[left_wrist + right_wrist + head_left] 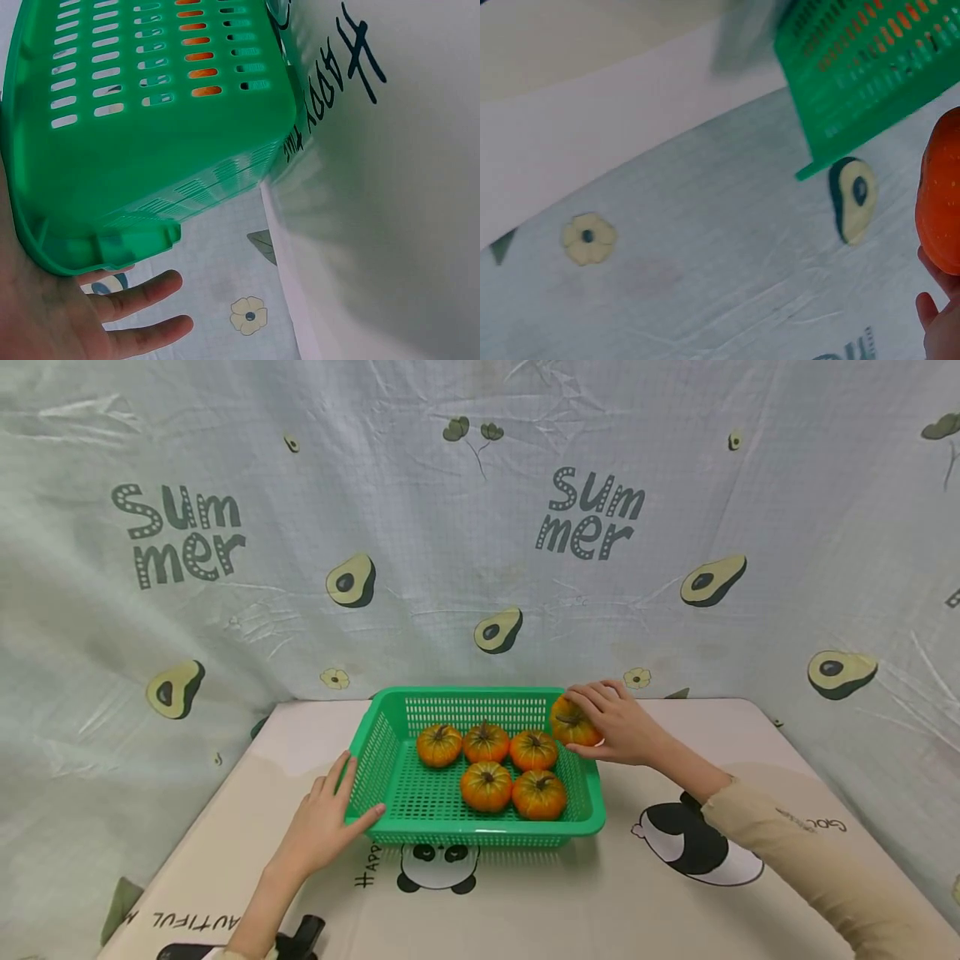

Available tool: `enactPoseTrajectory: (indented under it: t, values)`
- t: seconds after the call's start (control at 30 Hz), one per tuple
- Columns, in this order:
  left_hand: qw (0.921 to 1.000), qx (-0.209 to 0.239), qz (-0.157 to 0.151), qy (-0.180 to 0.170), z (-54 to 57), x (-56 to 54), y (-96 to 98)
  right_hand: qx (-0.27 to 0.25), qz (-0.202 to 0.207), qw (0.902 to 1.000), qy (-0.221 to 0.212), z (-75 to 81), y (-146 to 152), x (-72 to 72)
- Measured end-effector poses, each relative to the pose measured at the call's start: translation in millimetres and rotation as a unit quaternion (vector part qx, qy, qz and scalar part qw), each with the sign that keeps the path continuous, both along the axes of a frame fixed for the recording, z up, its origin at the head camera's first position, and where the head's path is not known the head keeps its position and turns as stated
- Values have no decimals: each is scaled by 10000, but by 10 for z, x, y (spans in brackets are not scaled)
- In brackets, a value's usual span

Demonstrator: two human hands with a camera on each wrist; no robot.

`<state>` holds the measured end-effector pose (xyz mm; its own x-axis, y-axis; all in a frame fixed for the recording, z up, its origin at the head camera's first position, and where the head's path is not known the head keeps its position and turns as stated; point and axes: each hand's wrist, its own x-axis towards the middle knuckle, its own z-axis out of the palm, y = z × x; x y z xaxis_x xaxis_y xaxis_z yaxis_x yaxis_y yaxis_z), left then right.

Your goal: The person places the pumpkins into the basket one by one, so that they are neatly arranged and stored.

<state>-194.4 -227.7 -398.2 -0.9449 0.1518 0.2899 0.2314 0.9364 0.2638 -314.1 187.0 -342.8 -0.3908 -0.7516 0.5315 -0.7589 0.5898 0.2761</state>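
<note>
A green plastic basket (390, 827) stands on the table with several small orange pumpkins (487, 787) inside, set in two rows toward its right. My right hand (618, 727) grips another small pumpkin (570, 720) above the basket's back right corner. In the right wrist view that pumpkin (941, 191) shows at the right edge, clear of the basket wall (870, 97). At the front left corner my left hand (321, 817) rests against the rim, fingers and thumb spread. The left wrist view shows its fingers (142, 296) fairly straight beside the basket rim (45, 255).
The pale table cover (660, 910) carries printed pandas and lettering. Behind it hangs a light cloth (420, 510) with avocado and "summer" prints, and it also closes in both sides. A black object (303, 935) lies by the left forearm.
</note>
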Motion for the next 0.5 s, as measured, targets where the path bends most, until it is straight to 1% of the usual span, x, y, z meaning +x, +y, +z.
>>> enactPoseTrajectory:
  t: [0.2,0.4,0.5]
  values:
    - [10000,-47,1,23,2,-12,-9,199,265,9994,-138,135,-327,17]
    - [9999,-118,28,39,-8,-21,-14,350,505,9981,-74,273,-666,15]
    - [9999,-155,41,45,-12,-20,-9,400,630,9972,-48,316,-832,21]
